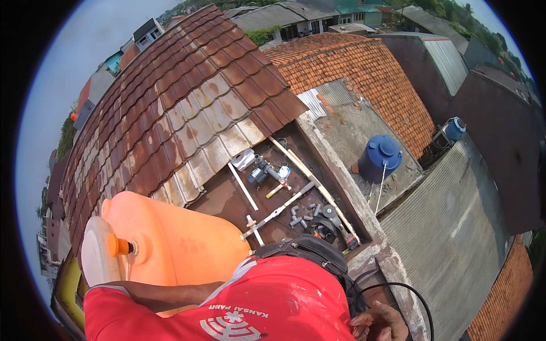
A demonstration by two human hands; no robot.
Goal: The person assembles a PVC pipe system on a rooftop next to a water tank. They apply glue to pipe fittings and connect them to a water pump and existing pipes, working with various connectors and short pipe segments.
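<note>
My right hand (380, 325) is at the lower right, by the hem of my red shirt (284, 295). Its fingers are curled in; anything they hold is hidden. A black cable (418, 292) arcs just above and beside this hand. My left forearm (170, 292) runs along the orange water tank (176, 241) and disappears behind the shirt, so the left hand is out of sight. The tank has a pale lid (96, 253) and an orange float (118, 245). At my waist is a black bag (310, 247) with a zip.
Beyond the bag, a brown ledge holds a blue water pump (257, 175), white pipes (284, 207), several grey pipe fittings (298, 216) and a cordless grinder (339, 224). Rusty roof tiles (170, 113) slope up left. A concrete parapet (341, 170) borders the right, with a blue tank (378, 159) beyond.
</note>
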